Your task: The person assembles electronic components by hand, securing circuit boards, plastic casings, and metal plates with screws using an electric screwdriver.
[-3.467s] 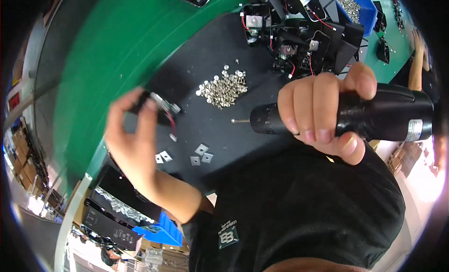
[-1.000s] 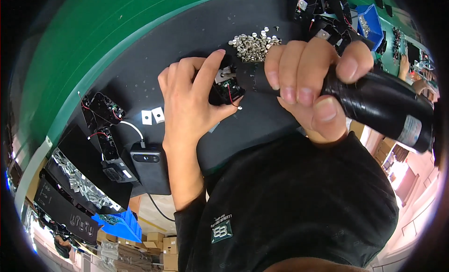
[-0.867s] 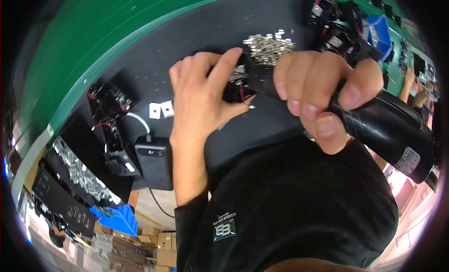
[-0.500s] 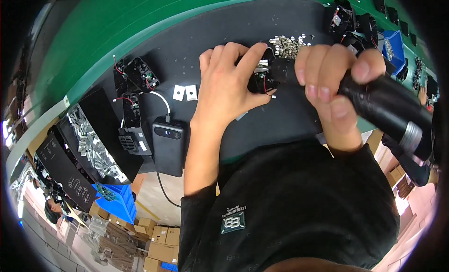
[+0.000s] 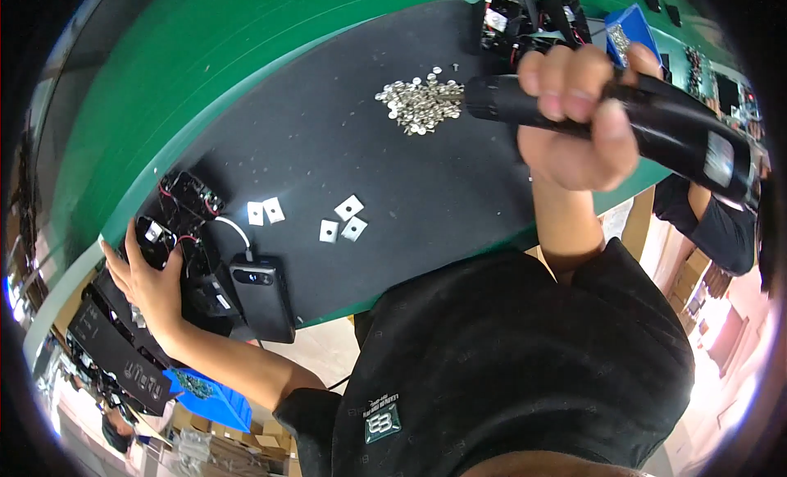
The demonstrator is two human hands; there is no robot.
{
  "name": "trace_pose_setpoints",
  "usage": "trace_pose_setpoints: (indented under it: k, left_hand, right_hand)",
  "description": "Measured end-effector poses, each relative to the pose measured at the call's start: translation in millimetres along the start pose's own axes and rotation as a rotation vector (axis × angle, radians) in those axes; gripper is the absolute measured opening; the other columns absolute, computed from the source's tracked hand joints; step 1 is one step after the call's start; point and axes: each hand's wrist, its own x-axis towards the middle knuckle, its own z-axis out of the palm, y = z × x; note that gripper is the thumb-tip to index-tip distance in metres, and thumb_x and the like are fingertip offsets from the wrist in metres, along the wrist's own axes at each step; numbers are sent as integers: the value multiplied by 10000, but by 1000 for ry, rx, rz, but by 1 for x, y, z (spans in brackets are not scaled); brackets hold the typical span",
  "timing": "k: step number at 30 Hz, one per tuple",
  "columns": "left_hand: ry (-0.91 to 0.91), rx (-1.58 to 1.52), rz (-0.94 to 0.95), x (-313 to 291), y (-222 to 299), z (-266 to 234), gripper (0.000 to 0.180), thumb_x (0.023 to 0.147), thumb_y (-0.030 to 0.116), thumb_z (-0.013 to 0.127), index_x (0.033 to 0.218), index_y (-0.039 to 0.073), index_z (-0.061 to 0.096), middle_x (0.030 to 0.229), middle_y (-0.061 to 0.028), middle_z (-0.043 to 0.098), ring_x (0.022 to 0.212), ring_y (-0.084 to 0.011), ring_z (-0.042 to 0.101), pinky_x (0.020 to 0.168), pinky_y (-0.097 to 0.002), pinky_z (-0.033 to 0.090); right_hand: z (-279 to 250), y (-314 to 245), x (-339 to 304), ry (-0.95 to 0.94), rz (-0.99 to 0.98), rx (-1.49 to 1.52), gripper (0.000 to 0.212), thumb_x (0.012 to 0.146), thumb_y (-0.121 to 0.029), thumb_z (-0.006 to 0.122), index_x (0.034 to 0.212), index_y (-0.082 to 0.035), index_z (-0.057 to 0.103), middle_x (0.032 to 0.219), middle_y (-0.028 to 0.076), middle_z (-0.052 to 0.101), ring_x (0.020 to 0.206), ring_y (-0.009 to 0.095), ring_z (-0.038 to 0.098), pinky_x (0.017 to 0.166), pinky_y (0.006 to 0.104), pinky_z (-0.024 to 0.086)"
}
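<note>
My right hand (image 5: pixel 586 120) is wrapped round a thick black power screwdriver (image 5: pixel 676 132). The driver's nose points left, at the edge of a heap of silvery screws (image 5: pixel 422 104) on the black mat. At the far left, my left hand (image 5: pixel 152 288) has its thumb and fingers round a black plastic housing (image 5: pixel 154 235) with a light metal piece inside. Beside that hand lie other black housings, one with red wires (image 5: pixel 195 194) and another (image 5: pixel 211 288) closer to me. Several pale square plates with dark centre holes (image 5: pixel 349 206) rest on the mat.
A black power bank (image 5: pixel 264 301) with a white cable stands near the left housings. Below it is a blue bin (image 5: pixel 217 407) of small green boards. More black housings (image 5: pixel 508 22) and a blue bin (image 5: pixel 635 34) sit at upper right. Another person's dark sleeve (image 5: pixel 713 235) shows at right.
My left hand has moved from below the driver to the far left, taking the housing along. The screw heap is now uncovered. The driver is still in my right hand, and the view has shifted.
</note>
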Motion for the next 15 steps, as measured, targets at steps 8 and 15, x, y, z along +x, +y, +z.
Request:
trace_pose_setpoints:
  k: [8, 15]
  left_hand:
    - [24, 68, 68, -14, 45, -48, 801, 684, 223, 780, 1416, 250, 455, 1516, -151, 319, 1406, -364, 274, 1100, -510, 288]
    - [-311, -525, 491, -46, 205, -58, 336, 687, 116, 778, 980, 39, 635, 1023, -129, 606, 946, -336, 583, 831, -416, 467]
  right_hand:
    - [-18, 11, 5, 111, -179, -271, 519, 853, -132, 579, 1339, -114, 399, 756, 63, 511, 673, 208, 505, 693, 421, 451]
    - [-28, 19, 6, 156, -159, -336, 479, 851, -78, 539, 1313, -63, 410, 749, 90, 530, 664, 224, 519, 692, 449, 468]
